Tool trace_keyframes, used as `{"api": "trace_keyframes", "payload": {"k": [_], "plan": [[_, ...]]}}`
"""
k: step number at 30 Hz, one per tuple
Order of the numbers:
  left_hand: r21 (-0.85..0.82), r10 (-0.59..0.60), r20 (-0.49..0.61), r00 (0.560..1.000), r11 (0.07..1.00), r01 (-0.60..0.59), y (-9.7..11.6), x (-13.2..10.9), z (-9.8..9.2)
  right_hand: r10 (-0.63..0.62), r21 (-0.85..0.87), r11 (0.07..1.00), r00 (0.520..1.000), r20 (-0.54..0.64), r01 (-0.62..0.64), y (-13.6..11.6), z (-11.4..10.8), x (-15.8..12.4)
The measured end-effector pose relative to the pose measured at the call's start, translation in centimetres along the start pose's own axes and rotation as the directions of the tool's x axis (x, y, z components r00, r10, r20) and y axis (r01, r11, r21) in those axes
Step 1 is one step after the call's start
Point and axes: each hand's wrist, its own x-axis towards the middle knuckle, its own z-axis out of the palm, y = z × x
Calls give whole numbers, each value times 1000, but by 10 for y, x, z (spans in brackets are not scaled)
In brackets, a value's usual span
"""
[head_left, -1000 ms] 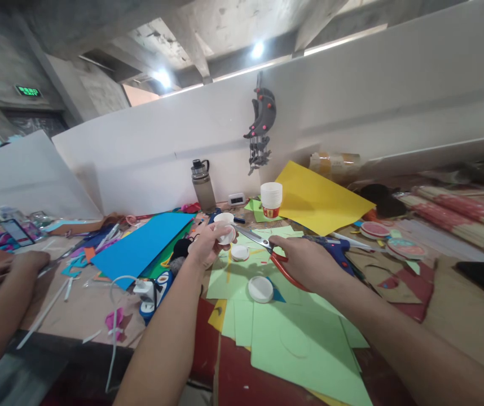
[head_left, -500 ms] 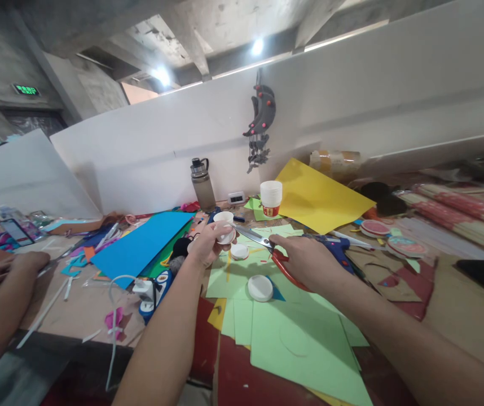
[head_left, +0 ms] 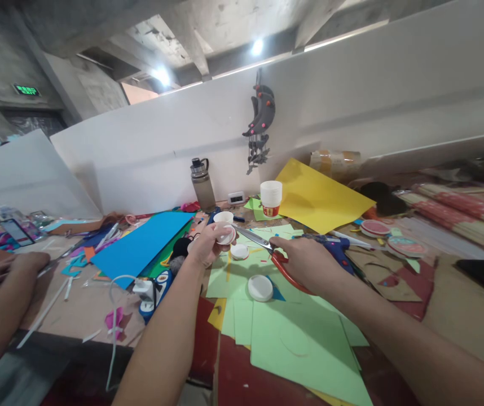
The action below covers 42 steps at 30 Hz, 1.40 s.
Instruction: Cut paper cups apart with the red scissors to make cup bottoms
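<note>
My left hand (head_left: 209, 243) is closed around a small round white piece of paper cup (head_left: 225, 235) with a reddish rim. A pair of scissors (head_left: 282, 265) with red handles is in my right hand (head_left: 303, 256). The blades point left, and their tips are at the edge of the cup piece; whether they touch it I cannot tell. Just behind my left fingers a white paper cup (head_left: 224, 216) stands on the table. Below the blades lies one white disc (head_left: 239, 251), and another white disc (head_left: 260, 288) rests on light green paper (head_left: 301, 338).
Behind are a stack of paper cups (head_left: 271, 197), a water bottle (head_left: 203, 186) and yellow card (head_left: 318, 197). Blue card (head_left: 140, 242) and a power strip (head_left: 155, 296) with a white cable lie left. A glue gun (head_left: 337, 248) is at right. Another person's hand (head_left: 28, 265) rests far left.
Both hands stay almost in place. The cup piece in my left hand has turned slightly, showing more of its flat face and red rim.
</note>
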Motion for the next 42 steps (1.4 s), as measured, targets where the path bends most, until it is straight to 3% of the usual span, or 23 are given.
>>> {"api": "trace_keyframes", "payload": {"k": [3, 7, 11, 14, 18, 26, 33, 42], "plan": [[-14, -11, 2, 1000, 1000, 11, 0, -1, 0, 16, 40, 999, 1000, 6, -16, -1, 1, 0], [-14, -6, 46, 999, 1000, 6, -1, -3, 2, 30, 222, 975, 999, -16, -26, 0, 5, 2], [10, 93, 14, 996, 996, -93, -4, 0, 7, 69, 427, 904, 995, -68, -33, 2, 8, 6], [27, 141, -9, 990, 990, -141, -6, 2, 10, 74, 476, 880, 989, -127, -5, 4, 10, 7], [40, 192, -44, 981, 981, -190, -6, 1, 11, 37, 398, 917, 985, -169, 34, 5, 11, 6], [155, 220, -166, 961, 968, -195, -7, 5, 6, 98, 230, 969, 995, -29, -89, 7, 11, 7], [140, 201, -128, 971, 973, -183, -9, 6, 8, 96, 124, 988, 994, -51, -89, 4, 8, 4], [200, 298, -209, 932, 945, -257, -8, 7, 7, 63, 52, 997, 997, -54, -60, 7, 11, 4]]}}
